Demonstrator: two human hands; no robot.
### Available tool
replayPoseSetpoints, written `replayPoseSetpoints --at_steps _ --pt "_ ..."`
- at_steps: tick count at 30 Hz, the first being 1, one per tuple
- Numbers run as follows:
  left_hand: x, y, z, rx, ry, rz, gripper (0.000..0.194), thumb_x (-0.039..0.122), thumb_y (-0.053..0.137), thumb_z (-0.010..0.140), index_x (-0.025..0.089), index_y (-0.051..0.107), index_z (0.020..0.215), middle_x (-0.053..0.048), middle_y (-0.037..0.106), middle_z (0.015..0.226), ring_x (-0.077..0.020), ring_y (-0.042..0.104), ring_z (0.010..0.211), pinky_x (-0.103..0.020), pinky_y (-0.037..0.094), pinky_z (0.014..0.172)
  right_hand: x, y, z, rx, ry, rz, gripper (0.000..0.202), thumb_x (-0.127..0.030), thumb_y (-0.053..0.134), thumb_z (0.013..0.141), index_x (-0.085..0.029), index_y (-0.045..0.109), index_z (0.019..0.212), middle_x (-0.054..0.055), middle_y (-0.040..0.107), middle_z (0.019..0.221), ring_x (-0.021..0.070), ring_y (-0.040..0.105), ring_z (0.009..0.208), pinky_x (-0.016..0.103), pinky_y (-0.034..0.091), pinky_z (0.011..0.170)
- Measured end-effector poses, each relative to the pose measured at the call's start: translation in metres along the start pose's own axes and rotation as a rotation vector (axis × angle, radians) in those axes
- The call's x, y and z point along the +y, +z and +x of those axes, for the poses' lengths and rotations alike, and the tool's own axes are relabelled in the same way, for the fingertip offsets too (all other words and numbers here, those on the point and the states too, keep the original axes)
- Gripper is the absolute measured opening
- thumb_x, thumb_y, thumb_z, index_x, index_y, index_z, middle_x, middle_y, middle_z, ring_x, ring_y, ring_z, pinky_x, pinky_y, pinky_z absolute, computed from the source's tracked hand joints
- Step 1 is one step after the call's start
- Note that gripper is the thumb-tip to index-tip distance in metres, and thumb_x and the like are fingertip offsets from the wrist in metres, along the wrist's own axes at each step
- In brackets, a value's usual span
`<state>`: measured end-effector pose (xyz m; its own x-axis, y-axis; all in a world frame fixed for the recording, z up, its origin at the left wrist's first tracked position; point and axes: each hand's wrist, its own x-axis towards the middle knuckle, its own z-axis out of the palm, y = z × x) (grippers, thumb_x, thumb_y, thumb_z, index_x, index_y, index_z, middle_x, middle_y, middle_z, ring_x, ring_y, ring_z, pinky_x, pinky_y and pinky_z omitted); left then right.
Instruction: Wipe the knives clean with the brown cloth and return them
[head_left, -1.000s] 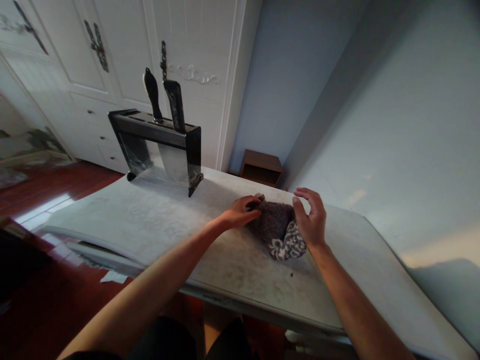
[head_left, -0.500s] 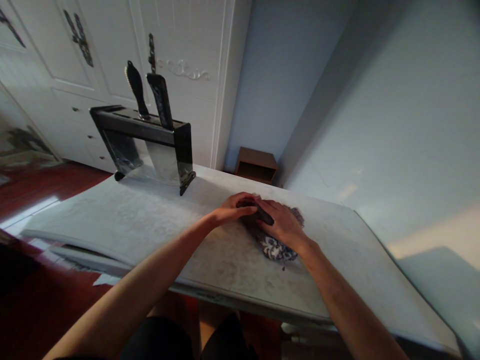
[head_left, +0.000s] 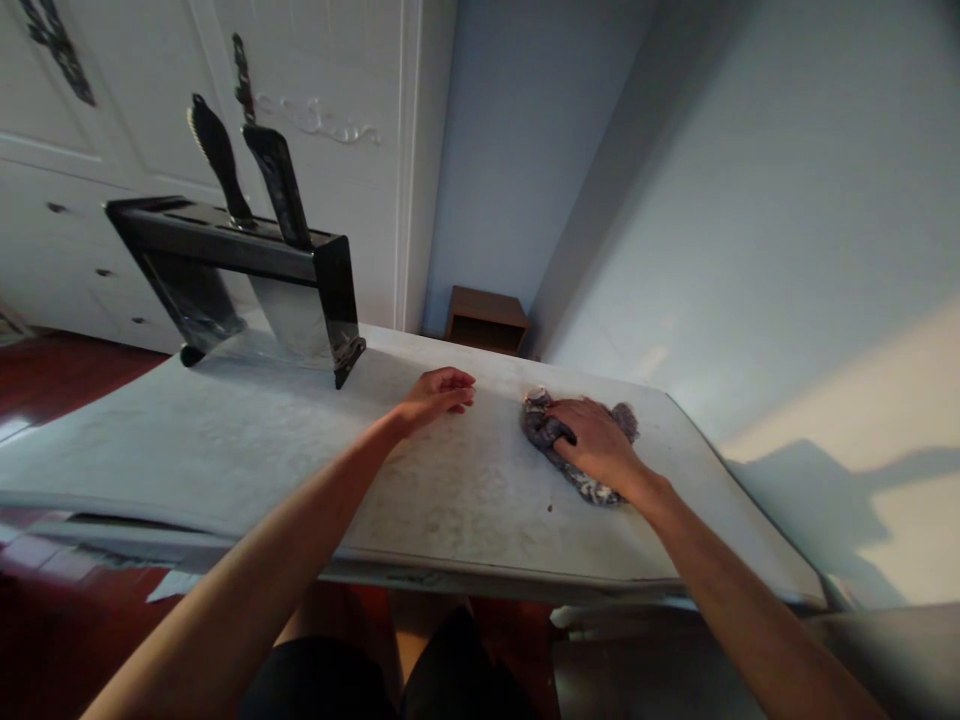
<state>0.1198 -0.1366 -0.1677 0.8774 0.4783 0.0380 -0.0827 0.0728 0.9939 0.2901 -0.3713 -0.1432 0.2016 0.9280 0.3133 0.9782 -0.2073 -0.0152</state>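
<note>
My right hand (head_left: pixel 596 435) presses down on a crumpled, dark patterned cloth (head_left: pixel 586 484), thumb and fingers gripping its folds against the white tabletop (head_left: pixel 442 500). Part of the cloth is hidden under the palm, and its edges bulge out on both sides of the hand. To the left, apart from the cloth, my left hand (head_left: pixel 441 392) is just over the table with its fingers loosely bent and thumb separate. I see nothing in it. A small dark crumb (head_left: pixel 550 508) lies in front of the cloth.
A black knife holder (head_left: pixel 225 240) stands at the back left of the table, with a black-handled knife (head_left: pixel 277 185) and another black handle (head_left: pixel 217 155) upright in it. Behind are a white cabinet (head_left: pixel 330 200) and a small brown box-like unit (head_left: pixel 487 305). A wall (head_left: pixel 750 250) borders the right.
My left hand has let go of the cloth and moved left, away from it. My right hand and the cloth have shifted right across the table. The view has turned slightly right.
</note>
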Motion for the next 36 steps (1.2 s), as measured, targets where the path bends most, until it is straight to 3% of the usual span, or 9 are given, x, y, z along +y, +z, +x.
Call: replayPoseSetpoints --at_steps 3,7,12,22,27,32,36 --pt "-0.002 0.001 0.000 -0.013 0.008 0.037 0.037 0.033 0.076 0.067 0.011 0.063 0.094 -0.004 0.066 0.084 -0.0124 0.064 0.074 -0.026 0.050 0.067 0.032 -0.003 -0.024 -0.002 0.048 -0.073 0.035 -0.018 0.052 0.075 -0.015 0.064 0.108 0.011 0.065 0.115 0.0273 0.056 0.110 0.043 0.036 0.104" --pt "-0.005 0.002 0.002 0.001 0.027 0.072 0.035 0.033 0.075 0.066 0.011 0.063 0.090 -0.003 0.066 0.079 -0.0119 0.064 0.069 -0.025 0.050 0.064 0.071 -0.006 -0.060 0.045 0.274 -0.230 0.037 -0.018 0.047 0.078 -0.014 0.063 0.112 0.013 0.065 0.115 0.0298 0.056 0.111 0.047 0.037 0.101" --pt "-0.005 0.004 0.004 0.038 0.002 0.071 0.035 0.033 0.077 0.061 0.011 0.063 0.085 -0.003 0.066 0.075 -0.0116 0.064 0.065 -0.023 0.050 0.062 0.098 -0.013 -0.092 0.049 0.446 -0.370 0.034 -0.017 0.046 0.079 -0.013 0.063 0.107 0.013 0.066 0.111 0.0302 0.058 0.104 0.046 0.040 0.097" --pt "-0.003 0.002 0.003 0.065 0.002 0.069 0.036 0.035 0.079 0.056 0.013 0.065 0.081 -0.003 0.068 0.074 -0.0128 0.065 0.065 -0.024 0.052 0.061 0.105 -0.017 -0.111 0.085 0.431 -0.396 0.032 -0.018 0.043 0.080 -0.015 0.060 0.107 0.011 0.065 0.112 0.0287 0.057 0.103 0.043 0.040 0.096" --pt "-0.005 0.002 0.005 0.071 -0.020 0.072 0.033 0.032 0.078 0.058 0.013 0.064 0.081 -0.003 0.068 0.072 -0.0123 0.064 0.062 -0.023 0.051 0.058 0.109 -0.018 -0.117 0.073 0.492 -0.460 0.033 -0.019 0.041 0.083 -0.013 0.059 0.110 0.013 0.066 0.111 0.0291 0.059 0.104 0.045 0.040 0.096" --pt "-0.009 0.002 0.008 0.070 -0.007 0.083 0.027 0.029 0.075 0.061 0.013 0.064 0.079 -0.003 0.067 0.070 -0.0115 0.064 0.060 -0.022 0.050 0.057 0.108 -0.022 -0.113 0.003 0.574 -0.515 0.036 -0.020 0.042 0.083 -0.012 0.059 0.114 0.016 0.065 0.111 0.0327 0.060 0.102 0.047 0.043 0.093" --pt "-0.010 0.002 0.008 0.067 -0.004 0.088 0.021 0.025 0.072 0.064 0.013 0.063 0.078 -0.001 0.065 0.066 -0.0102 0.062 0.057 -0.020 0.049 0.053 0.096 -0.021 -0.098 0.102 0.535 -0.471 0.040 -0.017 0.043 0.081 -0.015 0.057 0.118 0.016 0.059 0.124 0.0346 0.055 0.115 0.056 0.037 0.102"
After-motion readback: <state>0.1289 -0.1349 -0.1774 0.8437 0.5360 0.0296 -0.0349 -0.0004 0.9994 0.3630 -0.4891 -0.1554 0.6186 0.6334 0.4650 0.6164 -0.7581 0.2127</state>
